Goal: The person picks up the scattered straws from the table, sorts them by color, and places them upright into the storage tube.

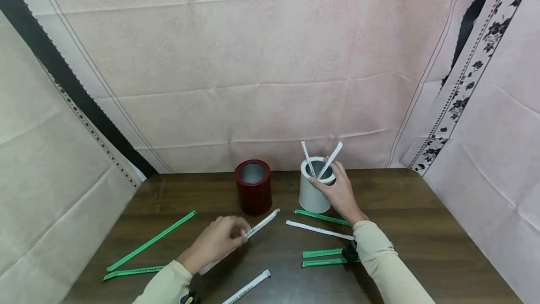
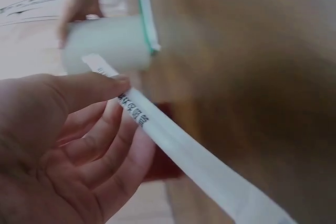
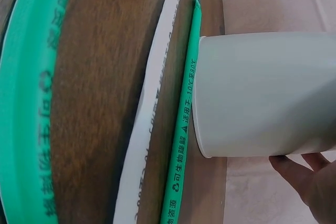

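Observation:
My left hand (image 1: 221, 238) pinches a white paper-wrapped straw (image 1: 263, 223) between thumb and fingers. Dark printing shows on its wrapper (image 2: 173, 137) in the left wrist view, and the straw slants up and away over the table. My right hand (image 1: 337, 191) grips the white cup (image 1: 312, 194) around its rim, thumb at the front and fingers at the far right side. Two wrapped white straws (image 1: 307, 156) lean apart in that cup, which stands upright at the back. Part of the right hand (image 3: 310, 179) shows against the cup's side in the right wrist view.
A dark red cup (image 1: 255, 196) stands left of the white one. Two green wrapped straws (image 1: 152, 240) lie at left. A white straw (image 1: 246, 287) lies in front. At right lie another white straw (image 1: 318, 230) and three green ones (image 1: 320, 217). Cloth (image 1: 270, 83) hangs behind the table.

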A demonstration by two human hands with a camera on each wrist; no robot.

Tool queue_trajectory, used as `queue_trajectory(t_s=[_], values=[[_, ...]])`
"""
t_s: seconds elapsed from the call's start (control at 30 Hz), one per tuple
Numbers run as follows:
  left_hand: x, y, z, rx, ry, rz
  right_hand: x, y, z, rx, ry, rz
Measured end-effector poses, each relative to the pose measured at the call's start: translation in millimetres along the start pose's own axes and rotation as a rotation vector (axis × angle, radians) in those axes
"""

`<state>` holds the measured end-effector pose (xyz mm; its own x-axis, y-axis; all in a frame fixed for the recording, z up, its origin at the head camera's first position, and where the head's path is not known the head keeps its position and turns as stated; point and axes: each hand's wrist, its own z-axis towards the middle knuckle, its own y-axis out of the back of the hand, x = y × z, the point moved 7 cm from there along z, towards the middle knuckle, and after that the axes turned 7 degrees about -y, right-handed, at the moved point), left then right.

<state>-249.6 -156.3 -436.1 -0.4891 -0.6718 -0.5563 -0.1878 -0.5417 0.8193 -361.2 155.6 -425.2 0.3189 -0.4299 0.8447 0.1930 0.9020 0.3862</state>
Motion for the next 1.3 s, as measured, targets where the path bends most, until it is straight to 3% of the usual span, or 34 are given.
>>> queue_trajectory(t_s=[0.17,0.43,0.53,0.63,0.8,0.97,1.1,1.3], values=[[-29.9,27.6,28.7,-0.158,-0.056,-0.1,-1,-1,0.7,0.007,-0.016,0.006],[-77.7,82.2,81.7,-0.529,-0.144,-0.277,-3,-2,1.3,0.018,-0.018,0.009],[-97.2,91.6,105.1,-0.585,-0.177,-0.372,-3,0,1.0,0.012,-0.02,0.017],[-115.1,95.3,127.8,-0.594,-0.228,-0.434,-4,2,0.4,0.003,-0.027,0.014],[-130.0,95.3,159.5,-0.611,-0.319,-0.441,-3,0,0.8,0.012,-0.032,0.0],[-125.2,82.7,183.8,-0.615,-0.351,-0.504,-5,-5,1.6,0.011,-0.029,0.018],[-111.1,63.6,192.0,-0.623,-0.305,-0.506,-6,-5,1.6,0.006,-0.019,0.019],[-86.9,28.9,185.5,-0.597,-0.214,-0.346,-5,-2,0.9,-0.004,-0.012,0.027]])
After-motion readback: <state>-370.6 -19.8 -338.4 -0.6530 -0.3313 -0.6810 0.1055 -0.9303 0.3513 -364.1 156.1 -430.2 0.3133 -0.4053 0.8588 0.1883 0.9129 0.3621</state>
